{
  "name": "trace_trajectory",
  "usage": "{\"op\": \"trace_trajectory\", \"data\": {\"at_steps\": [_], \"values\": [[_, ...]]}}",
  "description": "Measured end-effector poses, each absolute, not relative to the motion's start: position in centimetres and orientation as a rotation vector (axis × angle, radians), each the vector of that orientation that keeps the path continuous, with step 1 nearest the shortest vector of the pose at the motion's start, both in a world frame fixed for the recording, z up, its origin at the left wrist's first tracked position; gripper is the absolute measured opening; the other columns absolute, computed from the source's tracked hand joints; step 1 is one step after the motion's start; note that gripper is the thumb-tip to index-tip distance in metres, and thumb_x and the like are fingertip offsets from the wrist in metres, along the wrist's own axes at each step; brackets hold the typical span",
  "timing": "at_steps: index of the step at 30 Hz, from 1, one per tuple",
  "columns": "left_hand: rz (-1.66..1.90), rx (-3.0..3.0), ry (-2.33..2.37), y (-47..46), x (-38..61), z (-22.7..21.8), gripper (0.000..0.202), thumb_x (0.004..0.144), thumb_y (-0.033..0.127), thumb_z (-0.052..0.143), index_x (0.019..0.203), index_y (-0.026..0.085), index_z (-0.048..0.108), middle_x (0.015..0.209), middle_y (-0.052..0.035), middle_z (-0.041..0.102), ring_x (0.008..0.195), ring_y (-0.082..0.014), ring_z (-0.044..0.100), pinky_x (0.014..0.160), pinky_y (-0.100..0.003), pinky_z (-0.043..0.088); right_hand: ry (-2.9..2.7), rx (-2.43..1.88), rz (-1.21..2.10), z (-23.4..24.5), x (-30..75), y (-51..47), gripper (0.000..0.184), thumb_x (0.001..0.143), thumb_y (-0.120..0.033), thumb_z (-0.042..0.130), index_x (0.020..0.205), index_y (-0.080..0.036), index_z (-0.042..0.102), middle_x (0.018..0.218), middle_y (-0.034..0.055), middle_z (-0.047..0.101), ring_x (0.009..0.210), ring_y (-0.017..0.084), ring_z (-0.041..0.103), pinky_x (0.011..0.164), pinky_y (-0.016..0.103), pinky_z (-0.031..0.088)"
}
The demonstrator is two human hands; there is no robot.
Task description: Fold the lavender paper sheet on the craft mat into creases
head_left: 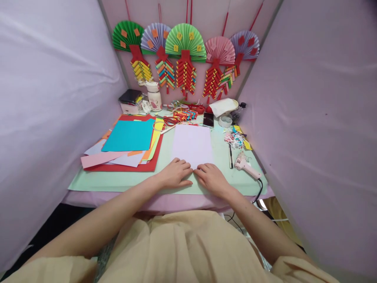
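A pale lilac sheet of paper lies flat on the light green mat, its near edge under my fingertips. My left hand rests palm down at the sheet's lower left, fingers extended and the thumb spread apart toward me. Close beside it, my right hand presses on the lower right with its fingers laid on the paper. The two sets of fingertips almost meet at the middle of the near edge. Neither hand is lifted, and the paper directly beneath the fingers is hidden.
Left is a stack of coloured paper. A pink glue gun, a black pen and paper scraps lie right. Behind are red-handled scissors, a phone, a tape roll and a bottle. Paper fans hang above.
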State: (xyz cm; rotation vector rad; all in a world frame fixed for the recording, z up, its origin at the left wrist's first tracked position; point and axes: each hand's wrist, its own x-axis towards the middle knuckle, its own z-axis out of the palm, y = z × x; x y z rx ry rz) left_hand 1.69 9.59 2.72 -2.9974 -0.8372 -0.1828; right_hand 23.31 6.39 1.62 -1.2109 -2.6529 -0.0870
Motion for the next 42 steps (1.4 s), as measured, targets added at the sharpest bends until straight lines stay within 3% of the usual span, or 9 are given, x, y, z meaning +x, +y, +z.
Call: {"op": "trace_trajectory", "data": {"at_steps": [12, 24, 42], "values": [[-0.230, -3.035, -0.760, 10.2, -1.6, 3.1, 0.031, 0.092, 0.045, 0.047, 0.103, 0.020, 0.060, 0.099, -0.0057, 0.065, 0.099, -0.0227, 0.051, 0.085, -0.038, 0.029, -2.751, -1.163, -0.130, 2.3, 26.4, 6.9, 0.018, 0.091, -0.019, 0.051, 0.105, -0.022, 0.061, 0.107, 0.0047, 0.063, 0.095, 0.019, 0.051, 0.092, 0.034, 0.032], [-0.269, -2.976, -0.950, 9.0, -6.5, 3.0, 0.030, 0.093, 0.041, 0.045, 0.107, 0.021, 0.063, 0.105, -0.0066, 0.067, 0.108, -0.0247, 0.049, 0.090, -0.039, 0.029, -2.641, -1.336, -0.252, 1.5, 30.9, 5.3, 0.020, 0.093, -0.019, 0.048, 0.105, -0.024, 0.063, 0.112, 0.0037, 0.063, 0.095, 0.021, 0.053, 0.083, 0.035, 0.034], [-0.293, -2.886, -1.097, 7.5, -7.2, 2.4, 0.035, 0.092, 0.042, 0.047, 0.115, 0.020, 0.061, 0.116, -0.0077, 0.065, 0.115, -0.0277, 0.047, 0.093, -0.042, 0.032, -2.533, -1.349, -0.202, 0.2, 31.0, 4.7, 0.022, 0.090, -0.016, 0.049, 0.106, -0.022, 0.063, 0.118, 0.0076, 0.060, 0.097, 0.021, 0.053, 0.087, 0.034, 0.039]]}}
